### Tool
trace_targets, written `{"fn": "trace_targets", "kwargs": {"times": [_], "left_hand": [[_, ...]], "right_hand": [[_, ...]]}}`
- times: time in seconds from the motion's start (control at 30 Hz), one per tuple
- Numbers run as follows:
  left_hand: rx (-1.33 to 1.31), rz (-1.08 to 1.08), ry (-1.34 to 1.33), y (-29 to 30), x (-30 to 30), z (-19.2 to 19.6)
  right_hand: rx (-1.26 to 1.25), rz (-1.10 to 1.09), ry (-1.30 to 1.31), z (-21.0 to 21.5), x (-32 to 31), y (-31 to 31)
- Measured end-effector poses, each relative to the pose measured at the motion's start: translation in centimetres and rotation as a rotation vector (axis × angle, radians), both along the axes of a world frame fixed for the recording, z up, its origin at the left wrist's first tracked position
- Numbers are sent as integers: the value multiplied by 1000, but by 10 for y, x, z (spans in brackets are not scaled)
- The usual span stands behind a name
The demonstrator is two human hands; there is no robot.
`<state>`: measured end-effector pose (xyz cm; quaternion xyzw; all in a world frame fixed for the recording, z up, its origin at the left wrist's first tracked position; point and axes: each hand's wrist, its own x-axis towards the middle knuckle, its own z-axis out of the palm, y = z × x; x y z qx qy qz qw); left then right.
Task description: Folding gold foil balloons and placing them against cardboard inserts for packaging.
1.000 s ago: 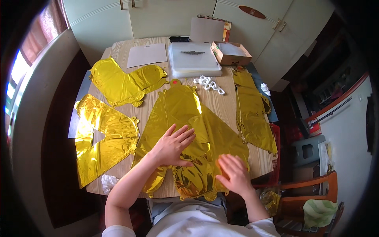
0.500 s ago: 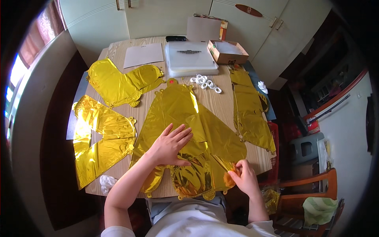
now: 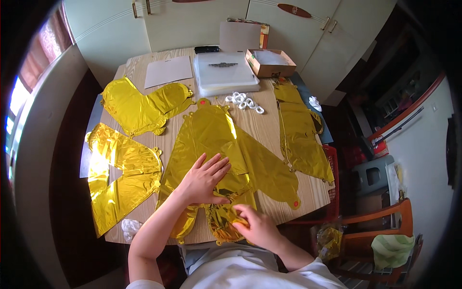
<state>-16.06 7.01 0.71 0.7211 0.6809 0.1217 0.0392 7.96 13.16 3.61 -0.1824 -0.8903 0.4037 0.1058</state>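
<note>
The gold foil sheet (image 3: 207, 130) runs lengthwise away from the worktop's (image 3: 313, 193) near edge, beneath the flat, spread left hand (image 3: 204, 180), while the right hand (image 3: 258, 228), nearer that edge, pinches its foil.

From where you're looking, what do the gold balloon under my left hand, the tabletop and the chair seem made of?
Gold balloon: likely thin metallised film, shiny; it shows bright glints and sharp creases. Tabletop: wood or wood-look laminate, low sheen, with pale streaked grain. Chair: probably varnished wood, judging by its smooth orange-brown frame.
</note>
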Motion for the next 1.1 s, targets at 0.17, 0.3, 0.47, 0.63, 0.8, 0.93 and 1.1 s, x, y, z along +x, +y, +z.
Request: {"fn": "trace_targets", "kwargs": {"times": [0.17,0.3,0.47,0.63,0.8,0.93,1.1], "left_hand": [[-1,-2,-3,2,-1,-1],[-9,8,2,0,0,0],[11,-5,-5,1,-1,-3],[24,-3,-8,0,-1,-4],[20,-2,-6,0,-1,-3],[26,-1,1,0,-1,-4],[29,-8,0,0,-1,-3]], "right_hand": [[108,49,49,-22,-6,-13],[-31,84,33,-11,-5,-9],[309,-6,266,-11,19,46],[483,113,54,-22,39,62],[589,208,3,-25,35,56],[605,233,-37,-23,34,58],[660,302,-138,-7,26,64]]}}
